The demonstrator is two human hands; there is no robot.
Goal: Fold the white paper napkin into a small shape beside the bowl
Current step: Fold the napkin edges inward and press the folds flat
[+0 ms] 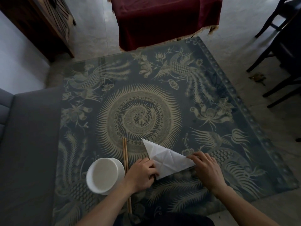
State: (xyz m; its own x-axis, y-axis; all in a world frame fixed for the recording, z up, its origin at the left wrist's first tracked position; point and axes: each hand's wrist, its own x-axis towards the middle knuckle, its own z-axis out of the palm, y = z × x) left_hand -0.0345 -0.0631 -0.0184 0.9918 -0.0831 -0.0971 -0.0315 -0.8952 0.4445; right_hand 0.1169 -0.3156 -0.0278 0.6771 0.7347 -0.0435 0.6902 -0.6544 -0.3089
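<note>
A white paper napkin (164, 156) lies folded into a triangle on the patterned table (211, 101), creases showing across it. My left hand (143, 172) presses its near left corner with curled fingers. At the napkin's right corner, my right hand (206, 168) pinches the edge between fingertips. A white bowl (104, 174) stands to the left of my left hand, close to the table's front edge.
A pair of wooden chopsticks (125, 160) lies between the bowl and the napkin, passing under my left wrist. A grey sofa (27, 144) borders the table on the left. A dark red cloth-covered stand (164, 22) is beyond the table, dark chairs (280, 51) at the right.
</note>
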